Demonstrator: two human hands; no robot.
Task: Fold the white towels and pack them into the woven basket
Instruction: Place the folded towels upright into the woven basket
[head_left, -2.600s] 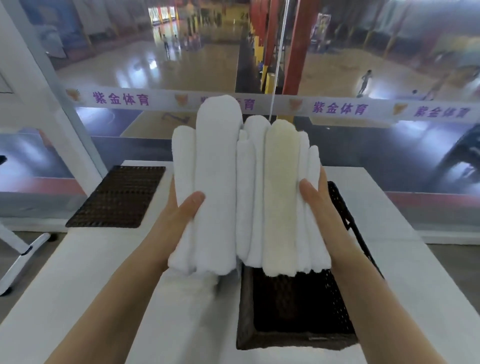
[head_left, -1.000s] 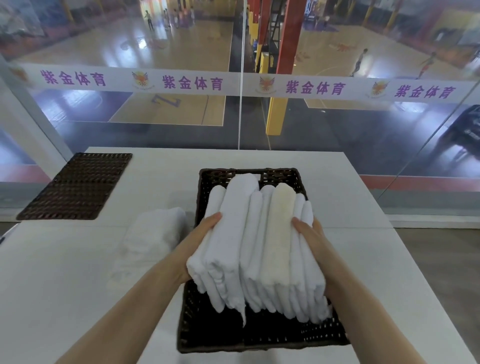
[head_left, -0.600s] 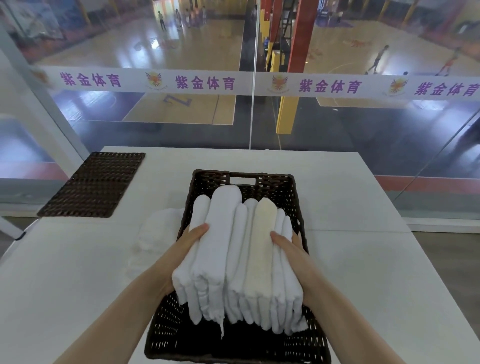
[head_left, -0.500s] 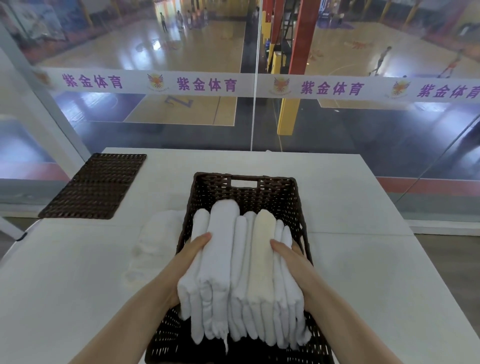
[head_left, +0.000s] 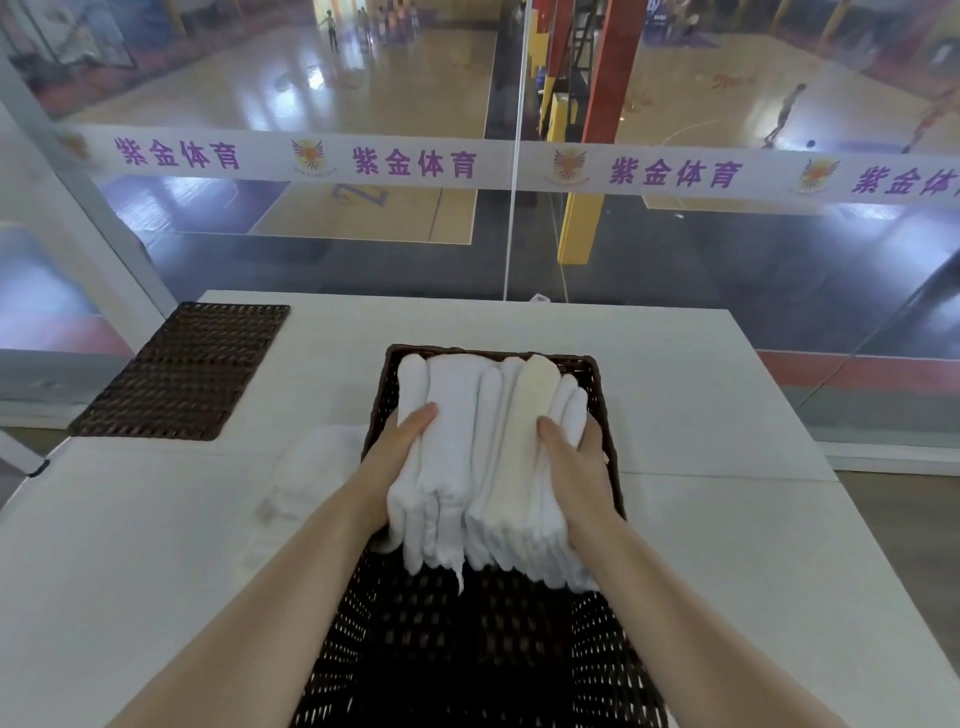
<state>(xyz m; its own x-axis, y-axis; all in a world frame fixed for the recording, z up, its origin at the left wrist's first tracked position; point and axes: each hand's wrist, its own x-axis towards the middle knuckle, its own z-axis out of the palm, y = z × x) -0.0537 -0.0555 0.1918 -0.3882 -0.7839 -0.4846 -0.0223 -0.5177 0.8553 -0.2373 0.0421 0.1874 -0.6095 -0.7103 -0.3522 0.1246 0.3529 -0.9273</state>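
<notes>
Reaching forward from the near edge of the white table (head_left: 156, 571), two bare forearms run into one dark woven basket (head_left: 467, 649), which stands on the table a little right of its middle with its near end running off the bottom of the view. The near half of the basket floor is bare weave.

The left hand (head_left: 397, 452) and the right hand (head_left: 574, 462) clamp one bundle of folded towels (head_left: 467, 467) between them. The left thumb (head_left: 418, 418) lies on top of the bundle while the other fingers go down its left side, hidden. The right thumb (head_left: 550, 431) lies on top likewise, and the right fingers curl round the right flank, against the basket's right wall. Both hands are thus closed on the bundle, wrists low and angled inward.

The bundle stands on edge in the far half of the basket, its rounded folds reaching the far wall. Seven or so folds show; the exact number cannot be told. One of them, the cream towel (head_left: 532, 405), is off-white; the rest are white.

Left of the basket, touching its wall, one more loose white towel (head_left: 311, 467) lies on the table. At the far left corner lies one flat woven lid (head_left: 187, 369). Beyond the far edge stands a glass wall with a lettered white band (head_left: 415, 162).
</notes>
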